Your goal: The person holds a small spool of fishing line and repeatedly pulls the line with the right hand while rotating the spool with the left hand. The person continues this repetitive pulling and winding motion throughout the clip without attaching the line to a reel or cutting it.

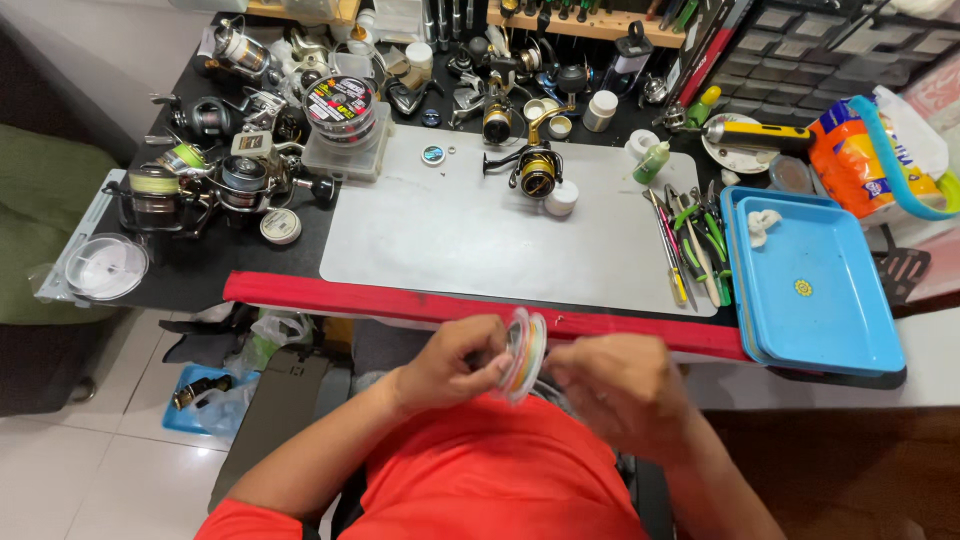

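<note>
Head view, workbench seen from above. The left hand (455, 362) and the right hand (615, 385) are gripping a clear spool of multicoloured line (524, 353) between them, fingers curled onto its two faces, just in front of the bench's red edge (330, 295) and above the orange shirt (500, 470). Beyond, a gold spinning reel (535, 170) is standing on the grey mat (450, 240); a blue tray (830, 320) is lying at the right, hand tools (695, 245) beside it.

Bright orange-red short-sleeved shirt; forearms, hands (455, 362) bare.
</note>
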